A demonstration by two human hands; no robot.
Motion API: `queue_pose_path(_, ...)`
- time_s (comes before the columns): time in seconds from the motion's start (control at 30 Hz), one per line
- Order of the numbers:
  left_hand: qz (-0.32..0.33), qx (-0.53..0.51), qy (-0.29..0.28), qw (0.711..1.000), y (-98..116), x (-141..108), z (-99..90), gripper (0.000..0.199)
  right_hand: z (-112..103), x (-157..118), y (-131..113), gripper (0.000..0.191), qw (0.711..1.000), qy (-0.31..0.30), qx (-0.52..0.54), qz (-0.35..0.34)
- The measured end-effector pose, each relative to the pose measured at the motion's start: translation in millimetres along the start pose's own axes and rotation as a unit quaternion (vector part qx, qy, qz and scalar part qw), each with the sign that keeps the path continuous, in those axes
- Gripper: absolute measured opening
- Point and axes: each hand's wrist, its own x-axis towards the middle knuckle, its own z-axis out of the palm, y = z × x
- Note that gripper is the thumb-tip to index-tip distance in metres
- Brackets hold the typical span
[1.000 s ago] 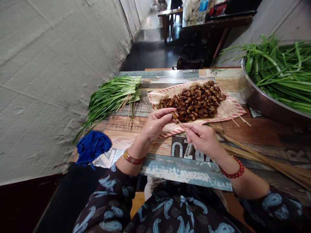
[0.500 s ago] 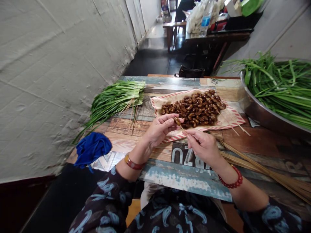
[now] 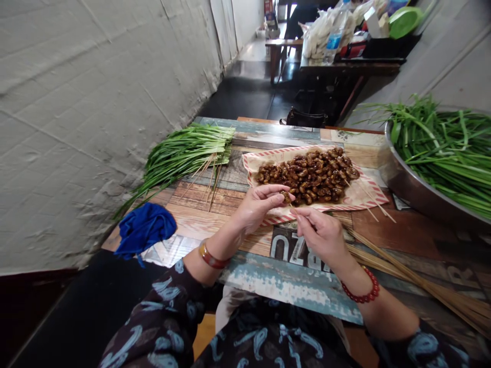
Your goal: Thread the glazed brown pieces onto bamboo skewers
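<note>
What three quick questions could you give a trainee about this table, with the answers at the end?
1. True or false: the left hand pinches a glazed brown piece on a thin bamboo skewer, while the right hand holds the skewer's other end.
2. What lies in the steel basin? A) green chives B) bamboo skewers C) glazed brown pieces
3. Fill in the blank: the red beaded bracelet is on the ___ wrist.

Key: 1 true; 2 A; 3 right.
</note>
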Motion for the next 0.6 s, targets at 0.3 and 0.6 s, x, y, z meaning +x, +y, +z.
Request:
queue_pose_path(0.3,-0.010,-0.034,0.006,0.999,-0.5,-0.7,3.5,0.032,7.2,-1.7,-0.4,0.016,0.999,0.038,-0.012,0.000)
queue_pose_path(0.6,-0.008,-0.041,0.014,0.999,0.3,-0.5,4.1,0.030,12.0,-2.6,-0.7,0.017,0.998,0.051,-0.044,-0.006)
